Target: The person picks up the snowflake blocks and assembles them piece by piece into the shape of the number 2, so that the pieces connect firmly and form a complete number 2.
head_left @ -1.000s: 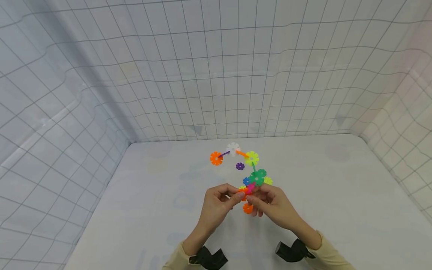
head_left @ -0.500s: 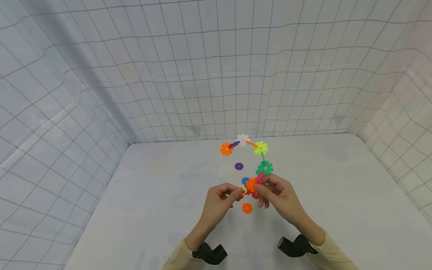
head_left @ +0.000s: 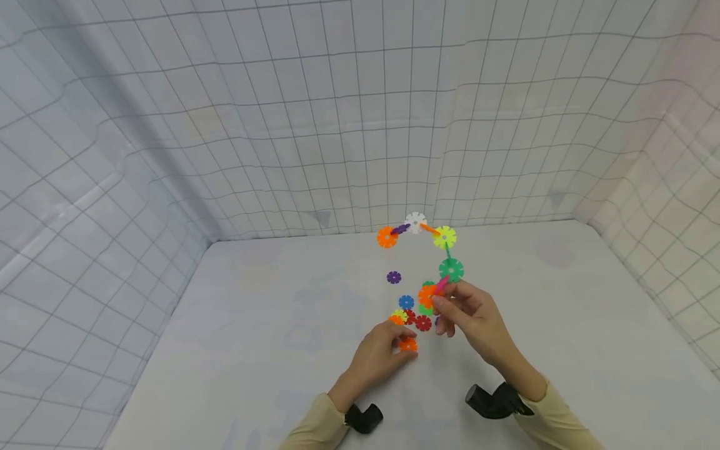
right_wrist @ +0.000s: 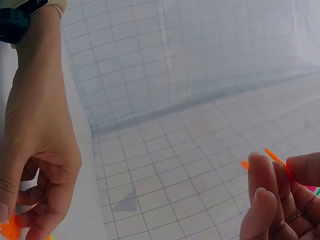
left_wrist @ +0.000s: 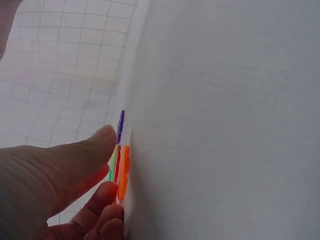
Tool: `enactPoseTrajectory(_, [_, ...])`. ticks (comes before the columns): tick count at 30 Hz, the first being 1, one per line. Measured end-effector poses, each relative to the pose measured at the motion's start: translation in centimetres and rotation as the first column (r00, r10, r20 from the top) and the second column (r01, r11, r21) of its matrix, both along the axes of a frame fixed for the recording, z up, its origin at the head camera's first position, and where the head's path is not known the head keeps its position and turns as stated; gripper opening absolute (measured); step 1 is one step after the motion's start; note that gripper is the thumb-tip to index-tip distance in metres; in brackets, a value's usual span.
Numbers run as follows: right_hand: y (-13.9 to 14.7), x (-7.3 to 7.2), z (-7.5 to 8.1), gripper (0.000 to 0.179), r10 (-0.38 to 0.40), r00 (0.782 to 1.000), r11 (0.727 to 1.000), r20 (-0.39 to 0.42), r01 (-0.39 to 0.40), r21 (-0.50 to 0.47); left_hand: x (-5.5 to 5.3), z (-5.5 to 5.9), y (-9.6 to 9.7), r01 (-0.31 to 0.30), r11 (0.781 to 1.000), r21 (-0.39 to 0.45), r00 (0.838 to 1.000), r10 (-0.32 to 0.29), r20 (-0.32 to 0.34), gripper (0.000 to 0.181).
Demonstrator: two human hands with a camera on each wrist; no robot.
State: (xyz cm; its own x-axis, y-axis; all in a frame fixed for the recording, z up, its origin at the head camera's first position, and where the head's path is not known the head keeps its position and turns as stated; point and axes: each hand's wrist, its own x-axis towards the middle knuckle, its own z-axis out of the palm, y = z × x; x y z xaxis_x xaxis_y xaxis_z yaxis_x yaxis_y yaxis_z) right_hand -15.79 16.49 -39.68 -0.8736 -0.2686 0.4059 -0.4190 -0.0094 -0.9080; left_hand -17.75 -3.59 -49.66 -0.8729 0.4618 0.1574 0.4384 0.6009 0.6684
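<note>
In the head view my right hand pinches the near end of a curved chain of slotted flower-shaped plastic discs. An orange disc and a tilted pink disc are at its fingertips. From there the chain runs through a green disc, a yellow disc and a white disc to an orange end disc. My left hand is low at the table, thumb and fingers spread about a loose orange disc. The left wrist view shows that disc edge-on beside the fingertips.
Loose discs lie on the white table: a purple one, a blue one, a red one and several others near the hands. Grid-patterned curtains stand behind and at both sides.
My right hand has carried the chain to the right and away from me. The left hand has come off the chain's near end and moved down to the loose orange disc.
</note>
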Motion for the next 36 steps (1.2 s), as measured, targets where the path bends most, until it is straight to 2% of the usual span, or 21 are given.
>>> enactPoseTrajectory(5, [0.1,-0.1,0.1,0.007,0.02,1.0,0.999,-0.004,-0.02,-0.034,0.1,-0.3,0.0,-0.015,1.0,-0.007,1.0,0.015,-0.005,0.028])
enactPoseTrajectory(11, [0.2,0.0,0.3,0.003,0.034,0.999,0.998,-0.025,-0.035,-0.051,0.1,-0.4,-0.2,-0.05,0.999,0.009,0.997,0.049,0.056,0.025])
enactPoseTrajectory(19, [0.3,0.2,0.4,0.004,0.046,0.998,0.996,-0.031,-0.048,-0.069,0.2,0.0,-0.6,-0.021,0.998,0.054,0.994,0.015,0.111,0.026])
enactPoseTrajectory(23, [0.3,0.2,0.5,0.004,0.038,0.999,0.997,-0.017,-0.039,-0.06,0.1,0.1,-0.7,-0.037,0.992,0.117,0.995,0.026,0.097,0.019])
enactPoseTrajectory(26, [0.2,0.2,0.5,0.004,0.044,0.999,0.997,-0.016,-0.045,-0.066,0.1,0.8,-0.7,-0.052,0.979,0.195,0.996,0.038,0.076,0.016])
enactPoseTrajectory(28, [0.2,0.2,0.5,0.004,0.049,0.999,0.996,-0.02,-0.051,-0.069,0.1,1.7,-0.7,-0.061,0.963,0.264,0.996,0.043,0.075,0.015])
enactPoseTrajectory(30, [0.2,0.2,0.5,0.004,0.049,0.999,0.996,-0.022,-0.051,-0.069,0.3,2.7,-0.8,-0.067,0.932,0.355,0.995,0.037,0.092,0.015])
enactPoseTrajectory(34, [0.3,0.2,0.5,0.004,0.046,0.999,0.997,-0.015,-0.047,-0.066,0.8,5.0,-1.1,-0.073,0.832,0.55,0.991,0.001,0.131,0.016])
enactPoseTrajectory(36, [0.3,0.2,0.5,0.004,0.042,0.999,0.997,-0.007,-0.043,-0.064,1.1,6.0,-1.2,-0.075,0.785,0.615,0.99,-0.018,0.143,0.017])
